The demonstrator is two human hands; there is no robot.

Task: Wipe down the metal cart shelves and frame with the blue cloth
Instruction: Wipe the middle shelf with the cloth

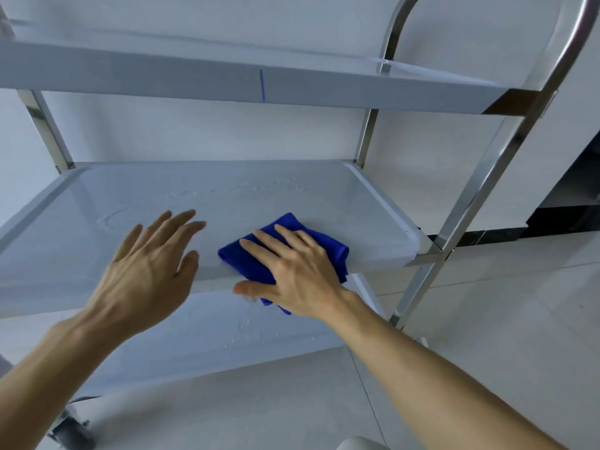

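Room: pale tiled floor (487,319), white wall (194,134) behind, dark baseboard strip (487,237) at right. Metal cart (480,177) fills the view, three shelves on polished square-tube posts, curved handle (552,43) top right. Top shelf (194,76) has a thin blue mark on its front edge. Middle shelf (194,196) is a shallow tray with a raised lip, wet streaks and droplets across the surface. Bottom shelf (211,336) also shows droplets. Caster (73,430) visible lower left. Right hand (292,274) lies flat, fingers spread, pressing the blue cloth (328,248) on the middle shelf's front edge near its right corner; cloth hangs over the lip. Left hand (146,271) open, fingers spread, over the same shelf, contact unclear.
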